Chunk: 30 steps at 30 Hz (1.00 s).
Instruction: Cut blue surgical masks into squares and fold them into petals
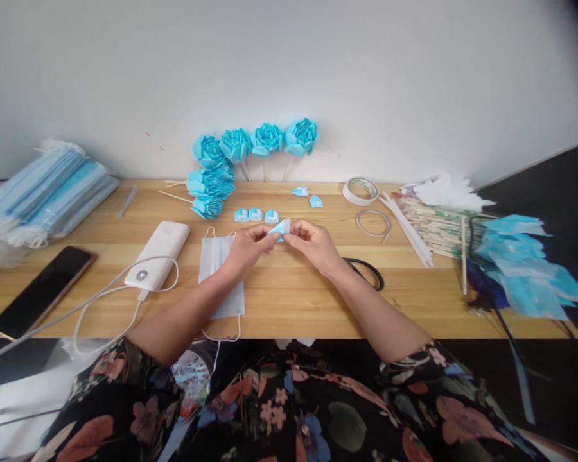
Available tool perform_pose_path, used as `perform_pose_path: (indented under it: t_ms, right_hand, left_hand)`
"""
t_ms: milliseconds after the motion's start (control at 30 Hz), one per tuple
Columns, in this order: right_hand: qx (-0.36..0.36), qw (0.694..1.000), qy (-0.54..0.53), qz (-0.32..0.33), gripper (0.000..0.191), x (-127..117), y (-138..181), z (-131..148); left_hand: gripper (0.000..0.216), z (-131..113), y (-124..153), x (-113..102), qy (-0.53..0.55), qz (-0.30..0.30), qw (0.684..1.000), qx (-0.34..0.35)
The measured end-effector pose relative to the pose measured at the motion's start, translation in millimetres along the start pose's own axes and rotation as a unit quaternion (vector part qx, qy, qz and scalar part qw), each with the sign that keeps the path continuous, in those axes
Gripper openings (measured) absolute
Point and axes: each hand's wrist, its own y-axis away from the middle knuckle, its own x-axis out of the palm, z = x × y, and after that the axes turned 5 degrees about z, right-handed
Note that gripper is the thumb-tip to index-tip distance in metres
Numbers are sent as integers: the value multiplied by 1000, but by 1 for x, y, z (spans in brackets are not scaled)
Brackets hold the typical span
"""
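A small folded blue piece of mask fabric (pixel 281 227) is pinched between my two hands above the middle of the table. My left hand (pixel 254 247) grips its left side, thumb and fingers pressed together. On the other side, my right hand (pixel 312 241) holds the right end the same way. Just beyond lie three folded blue petals (pixel 255 214) in a row, with two more folded pieces (pixel 315 201) farther right. A flat blue face mask (pixel 216 256) lies partly under my left wrist and forearm.
Blue fabric flowers (pixel 268 139) on sticks lean at the wall. Left are stacked masks (pixel 52 186), a phone (pixel 43 292) and a cabled white power bank (pixel 158 255). Right are a tape roll (pixel 347 192), wire coil (pixel 389 226), black band (pixel 378 277), white strips (pixel 409 234) and blue scraps (pixel 520 263).
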Motion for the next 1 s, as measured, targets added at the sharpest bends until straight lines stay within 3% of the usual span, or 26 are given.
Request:
perform_pose_path:
  t_ms: [233, 500, 800, 1000]
  right_hand:
    - [-2, 1000, 5, 20, 18, 2, 1, 1]
    - [-2, 999, 14, 39, 18, 0, 3, 9]
    - [-2, 999, 31, 23, 20, -3, 3, 8]
    - [-53, 993, 108, -10, 13, -1, 6, 12]
  left_hand:
    - [29, 4, -1, -1, -46, 0, 999, 8]
    - [35, 3, -2, -3, -26, 18, 999, -20]
    - [36, 2, 1, -1, -67, 87, 994, -28]
    - [32, 1, 1, -2, -58, 89, 994, -28]
